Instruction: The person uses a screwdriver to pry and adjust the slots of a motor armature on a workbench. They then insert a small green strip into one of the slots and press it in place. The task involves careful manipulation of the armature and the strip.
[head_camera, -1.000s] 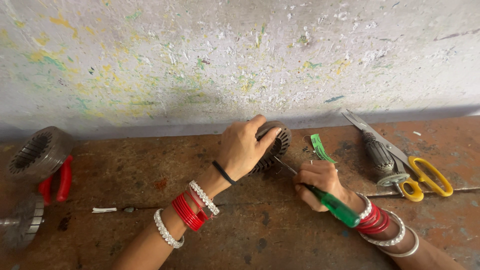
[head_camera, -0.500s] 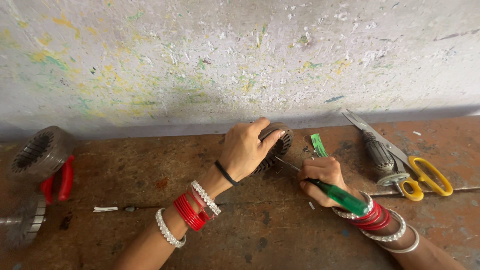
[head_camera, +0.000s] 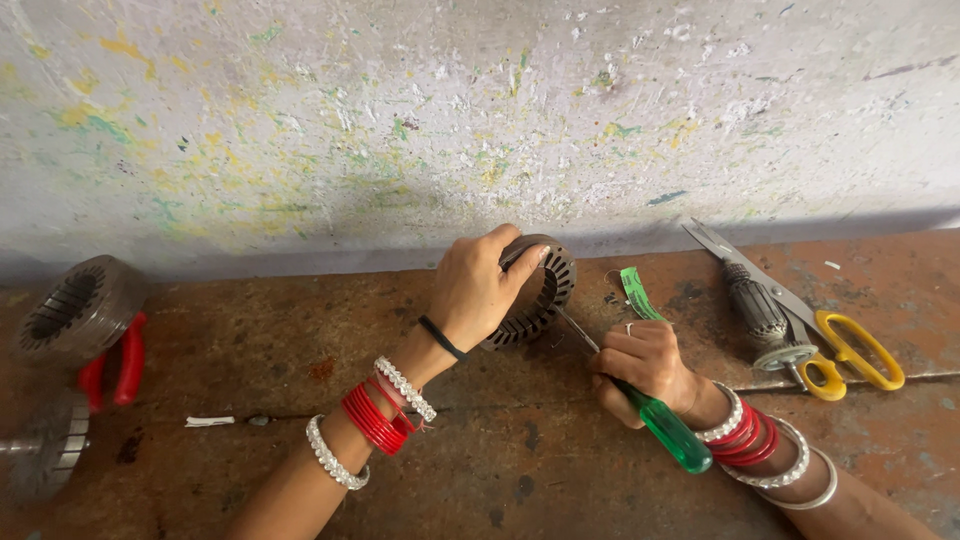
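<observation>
Left hand (head_camera: 478, 290) clasped over a slotted metal stator ring (head_camera: 540, 290); right hand (head_camera: 645, 365) clenched round a green-handled screwdriver (head_camera: 660, 425).

Ring on edge near the worn, stained reddish-brown bench (head_camera: 480, 470) centre, blade tip hidden inside. At 3 o'clock, yellow-handled scissors (head_camera: 800, 320); at 9 o'clock, a second ring (head_camera: 75, 310) over half-hidden red pliers (head_camera: 115, 362), plus a wound part (head_camera: 45, 450) cut off by the edge. At 12 o'clock, a paint-flecked wall (head_camera: 400, 120).

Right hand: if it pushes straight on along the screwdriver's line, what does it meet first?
Most likely the slotted metal ring held by the left hand. The right hand aims the green-handled screwdriver up-left at its lower rim; contact looks near, though depth is unclear.
</observation>
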